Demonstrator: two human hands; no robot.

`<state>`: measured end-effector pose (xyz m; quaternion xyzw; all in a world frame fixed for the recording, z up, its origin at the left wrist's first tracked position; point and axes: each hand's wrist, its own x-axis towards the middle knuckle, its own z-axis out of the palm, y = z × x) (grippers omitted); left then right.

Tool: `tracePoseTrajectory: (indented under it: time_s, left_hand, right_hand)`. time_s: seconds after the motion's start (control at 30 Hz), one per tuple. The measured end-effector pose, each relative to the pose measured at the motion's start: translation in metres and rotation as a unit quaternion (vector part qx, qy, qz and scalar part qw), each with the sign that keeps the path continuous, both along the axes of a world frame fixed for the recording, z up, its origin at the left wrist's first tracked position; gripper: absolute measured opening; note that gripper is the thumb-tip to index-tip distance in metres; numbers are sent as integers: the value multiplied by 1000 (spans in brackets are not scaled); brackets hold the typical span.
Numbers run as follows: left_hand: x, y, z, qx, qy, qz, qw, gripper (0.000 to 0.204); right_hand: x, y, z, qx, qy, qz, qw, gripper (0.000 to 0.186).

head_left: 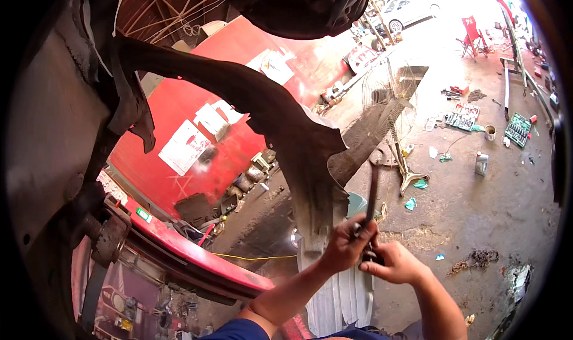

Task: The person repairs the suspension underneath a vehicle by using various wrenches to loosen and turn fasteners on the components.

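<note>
Gripping a long dark metal tool [372,192], the left hand [346,244] had its fingers curled tight round the lower part of the shaft, knuckles turned toward the camera. The tool rose steeply from those fingers, leaning slightly right, its upper end showing against the concrete floor [477,209] beyond. Just right of the left fingers, the right hand [395,262] met the same tool at its bottom end; its fingers were drawn together on a small dark part there, though whether they pinched or only pressed it could not be told. The two hands lay touching or nearly so.

Directly left of and behind the left fingers stood the grimy curved edge of a wheel arch liner [286,125], its lower strip dropping down just beside the left wrist. Farther left of the fingers hung a rusty hub [107,232] under the raised red car body [179,250]. Well beyond the fingertips, up and right, stood a pedestal fan [391,95], and farther right lay open socket sets [518,129], a small can [490,132] and a white bottle [481,163] on the floor.
</note>
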<state>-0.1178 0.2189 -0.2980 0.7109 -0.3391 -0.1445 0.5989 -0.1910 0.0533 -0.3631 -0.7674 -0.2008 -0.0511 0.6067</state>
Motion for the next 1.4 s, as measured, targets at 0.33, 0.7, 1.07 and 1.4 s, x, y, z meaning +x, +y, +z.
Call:
tracePoseTrajectory:
  time_s: [0.33, 0.7, 1.07, 1.4]
  left_hand:
    - [6, -4, -66, 166, 200, -85, 962, 32]
    - [2, -168, -152, 256, 222, 10, 941, 40]
    - [17, -235, -133, 295, 86, -5, 952, 29]
    - [67, -266, -141, 76, 198, 304, 929, 37]
  right_hand:
    - [-55, -5, -137, -162, 50, -13, 985, 41]
    - [-38, -165, -186, 428, 274, -133, 851, 20]
    - [61, -231, -142, 452, 323, -65, 829, 27]
    - [152, -307, -138, 217, 376, 57, 899, 34]
